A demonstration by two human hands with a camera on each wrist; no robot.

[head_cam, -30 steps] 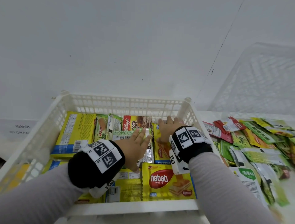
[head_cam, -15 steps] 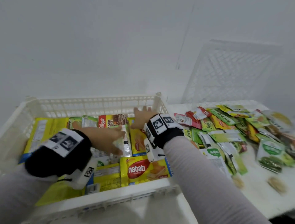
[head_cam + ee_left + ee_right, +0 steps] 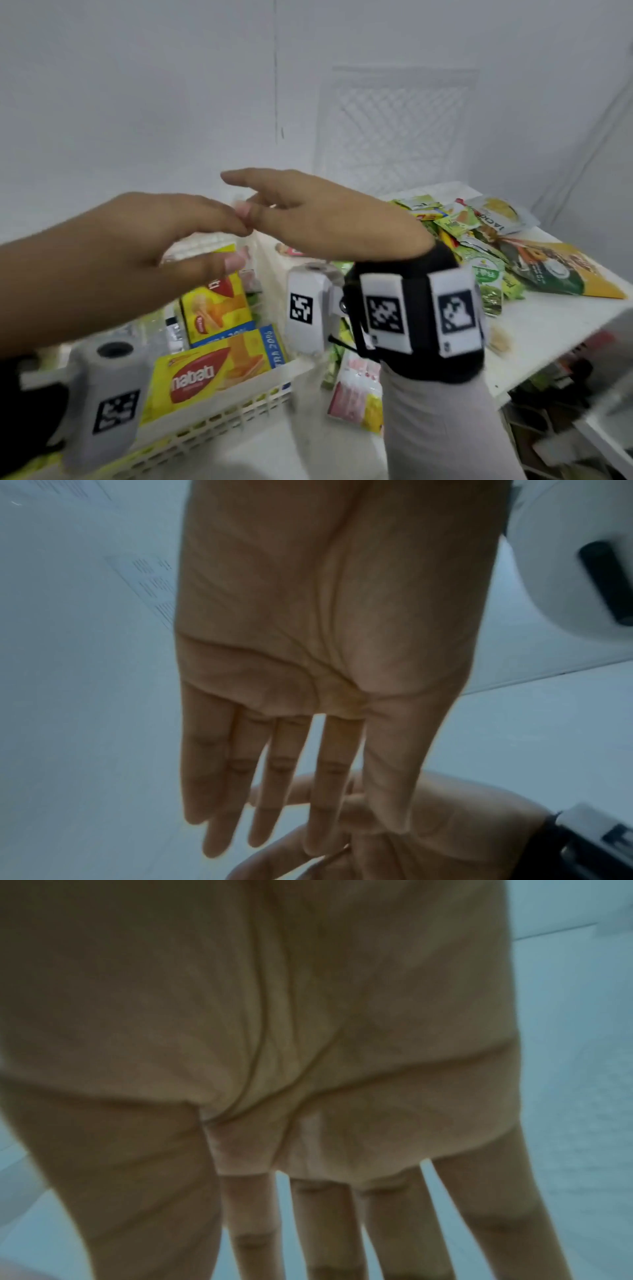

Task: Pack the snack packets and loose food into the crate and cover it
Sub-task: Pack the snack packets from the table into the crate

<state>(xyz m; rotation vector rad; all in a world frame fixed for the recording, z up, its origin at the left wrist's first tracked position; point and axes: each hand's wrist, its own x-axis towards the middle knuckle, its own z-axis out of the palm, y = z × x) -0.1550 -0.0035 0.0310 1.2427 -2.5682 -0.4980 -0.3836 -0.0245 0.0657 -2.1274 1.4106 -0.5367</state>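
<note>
Head view is showing both hands up in the air over the crate [image 3: 219, 407], carrying nothing. The left hand [image 3: 113, 253] is hovering above the wafer packs [image 3: 205, 373] already lying in the crate, and the right hand [image 3: 329, 219] is floating just past the crate's right edge. Both wrist views are showing bare palms with fingers straight and spread, so both are released and gripping nothing; the two hands' fingertips are looking close to touching.

The loose packets [image 3: 479, 253] are still sitting in a pile on the table [image 3: 548, 329] to the right, well outside the crate. My guess is the next grab is coming from that pile, so I'd be scooping a stack flat, not pinching singles, since the foil looks slippery.
</note>
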